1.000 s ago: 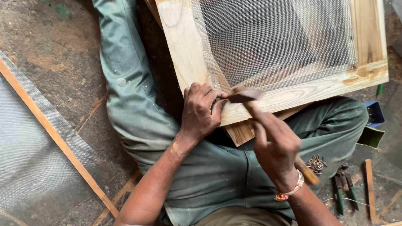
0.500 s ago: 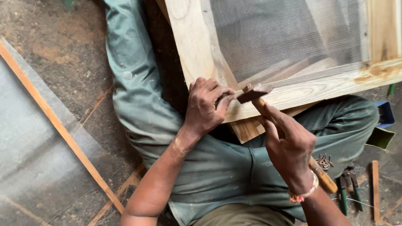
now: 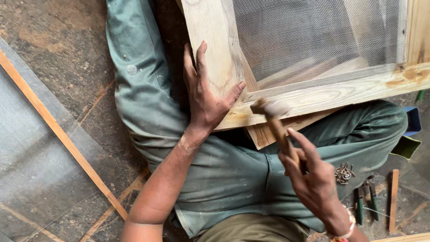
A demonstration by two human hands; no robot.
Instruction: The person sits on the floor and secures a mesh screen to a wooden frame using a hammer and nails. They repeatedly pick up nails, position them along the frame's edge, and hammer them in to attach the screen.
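Observation:
A pale wooden frame (image 3: 210, 40) covered with grey wire mesh (image 3: 309, 40) rests across my lap. My left hand (image 3: 206, 96) lies flat and open on the frame's near left corner, fingers spread, thumb at the mesh edge. My right hand (image 3: 313, 179) grips the wooden handle of a small hammer (image 3: 268, 114), whose head hovers, blurred, just above the frame's bottom rail. I sit on the ground in green trousers (image 3: 233, 170).
A pile of small nails (image 3: 344, 172) lies on my right thigh. Pliers with green grips (image 3: 365, 201) and a wood strip (image 3: 393, 197) lie on the ground at right. A mesh sheet with an orange wooden lath (image 3: 58, 130) lies at left.
My left hand has opened from a pinch at the corner to a flat spread on the frame. The hammer has swung back slightly, its head now blurred over the bottom rail.

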